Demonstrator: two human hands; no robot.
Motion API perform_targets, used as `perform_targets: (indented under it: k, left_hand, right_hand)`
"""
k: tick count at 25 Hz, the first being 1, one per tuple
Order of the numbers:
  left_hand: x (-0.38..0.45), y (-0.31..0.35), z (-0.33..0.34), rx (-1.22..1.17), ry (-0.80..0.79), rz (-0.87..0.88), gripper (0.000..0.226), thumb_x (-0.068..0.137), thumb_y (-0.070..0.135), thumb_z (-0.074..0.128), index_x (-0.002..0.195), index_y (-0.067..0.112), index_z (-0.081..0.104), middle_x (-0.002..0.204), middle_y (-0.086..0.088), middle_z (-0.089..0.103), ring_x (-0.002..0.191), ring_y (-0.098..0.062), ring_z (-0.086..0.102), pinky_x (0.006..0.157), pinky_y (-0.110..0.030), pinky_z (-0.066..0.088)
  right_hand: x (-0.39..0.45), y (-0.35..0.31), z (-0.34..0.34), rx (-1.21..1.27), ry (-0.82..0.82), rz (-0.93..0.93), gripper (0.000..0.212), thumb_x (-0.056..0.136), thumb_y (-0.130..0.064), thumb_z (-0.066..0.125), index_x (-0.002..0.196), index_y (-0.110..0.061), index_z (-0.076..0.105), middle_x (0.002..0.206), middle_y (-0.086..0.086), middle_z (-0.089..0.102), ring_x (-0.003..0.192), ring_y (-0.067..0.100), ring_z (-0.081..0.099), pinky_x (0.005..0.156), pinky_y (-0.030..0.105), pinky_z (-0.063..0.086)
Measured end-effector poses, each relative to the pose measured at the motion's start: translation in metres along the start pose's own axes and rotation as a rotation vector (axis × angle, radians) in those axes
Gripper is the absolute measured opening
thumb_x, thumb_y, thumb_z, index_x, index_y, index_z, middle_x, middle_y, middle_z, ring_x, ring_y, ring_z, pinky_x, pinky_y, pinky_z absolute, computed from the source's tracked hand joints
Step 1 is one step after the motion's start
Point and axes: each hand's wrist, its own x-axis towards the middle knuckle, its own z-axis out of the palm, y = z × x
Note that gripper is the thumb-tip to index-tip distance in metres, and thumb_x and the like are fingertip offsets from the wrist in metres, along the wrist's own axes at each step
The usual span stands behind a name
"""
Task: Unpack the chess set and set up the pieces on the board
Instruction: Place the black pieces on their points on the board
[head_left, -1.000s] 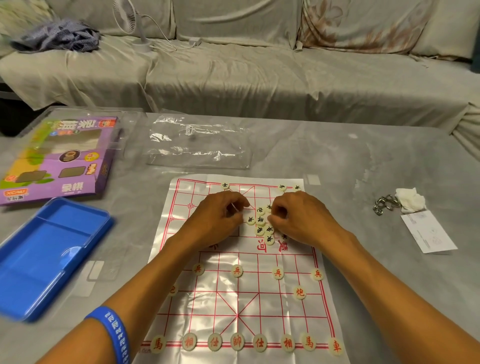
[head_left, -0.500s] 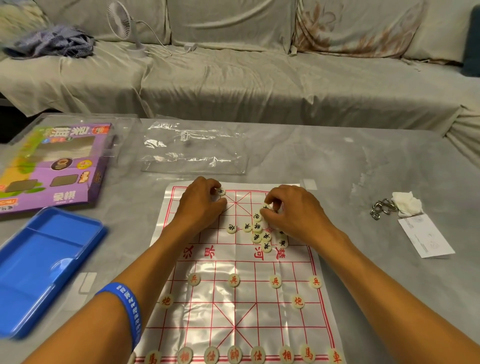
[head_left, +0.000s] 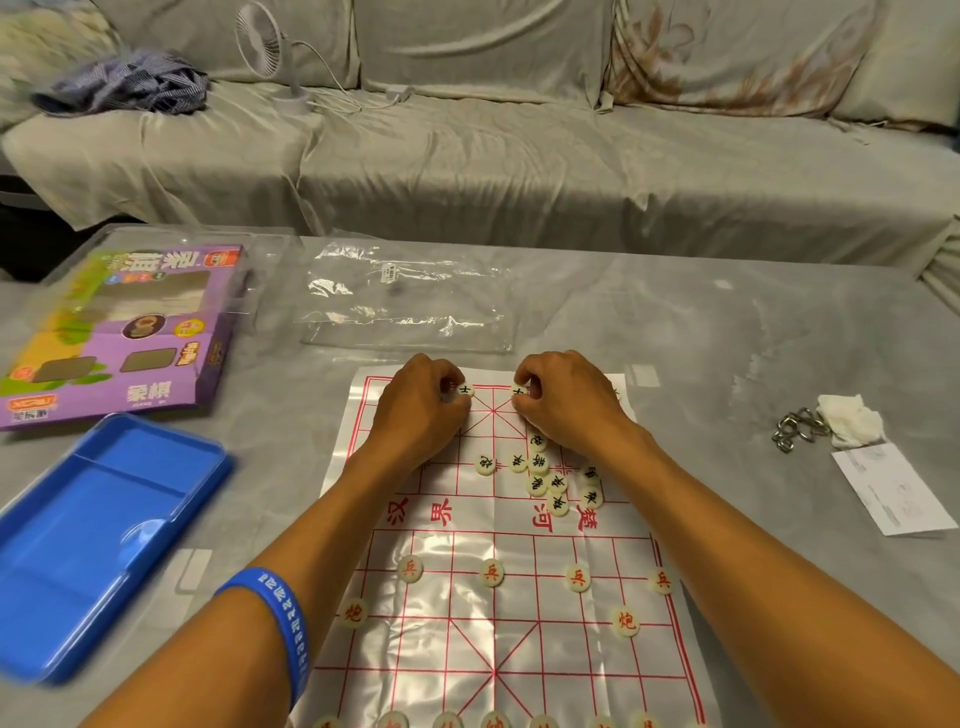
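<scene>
A glossy plastic board sheet (head_left: 498, 613) with a red grid lies on the table in front of me. Red-lettered round pieces (head_left: 491, 572) stand in rows on its near half. A loose cluster of black-lettered pieces (head_left: 540, 475) sits past the river line. At the far row, my left hand (head_left: 421, 410) has curled fingers touching a black piece (head_left: 466, 389). My right hand (head_left: 566, 402) pinches another black piece (head_left: 519, 393) on the same row. The fingertips hide part of both pieces.
A blue plastic tray (head_left: 93, 540) lies at the left, with the purple chess box (head_left: 124, 332) behind it. A clear plastic bag (head_left: 410, 296) lies past the board. Metal rings (head_left: 797, 428), a tissue (head_left: 852, 426) and a paper slip (head_left: 888, 488) sit at the right. A covered sofa (head_left: 519, 156) stands behind.
Both hands moved from the loose cluster up to the board's far row, each with a black piece. The view has tilted, so the board sits lower in frame.
</scene>
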Motion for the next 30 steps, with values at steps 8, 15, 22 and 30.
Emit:
perform_targets:
  k: [8,15,22,30]
  left_hand:
    - [0.003,-0.003,0.002,0.012,-0.009,-0.012,0.028,0.086,0.027,0.065,0.112,0.017,0.065,0.107,-0.001,0.058,0.092,-0.016,0.059,0.078,-0.026,0.047]
    - [-0.02,0.003,-0.007,-0.132,0.072,-0.001,0.024,0.088,0.019,0.063,0.112,0.018,0.064,0.101,0.003,0.059,0.082,-0.007,0.056,0.068,-0.017,0.042]
    - [-0.054,0.0,-0.021,-0.104,-0.034,0.034,0.019,0.09,0.016,0.06,0.107,0.022,0.066,0.093,0.009,0.061,0.078,-0.003,0.056,0.071,-0.017,0.049]
    - [-0.057,-0.029,-0.054,-0.115,0.053,-0.061,0.019,0.091,0.013,0.058,0.104,0.022,0.068,0.094,0.004,0.065,0.082,-0.008,0.058,0.065,-0.014,0.042]
  right_hand:
    - [0.003,0.002,0.0,0.08,-0.019,0.047,0.028,0.091,-0.028,0.061,0.117,-0.018,0.063,0.105,0.001,0.068,0.088,0.014,0.058,0.071,0.024,0.042]
    - [-0.037,0.017,-0.027,0.193,-0.084,-0.059,0.022,0.091,-0.023,0.06,0.113,-0.027,0.063,0.099,-0.013,0.061,0.093,0.009,0.058,0.077,0.02,0.049]
    - [-0.051,0.017,-0.023,0.063,-0.148,-0.122,0.027,0.086,-0.041,0.067,0.107,-0.025,0.068,0.1,-0.008,0.067,0.086,0.008,0.057,0.075,0.022,0.049]
    - [-0.05,0.021,-0.025,0.068,-0.237,-0.147,0.028,0.087,-0.026,0.062,0.114,-0.033,0.065,0.108,-0.012,0.061,0.092,0.007,0.055,0.08,0.021,0.049]
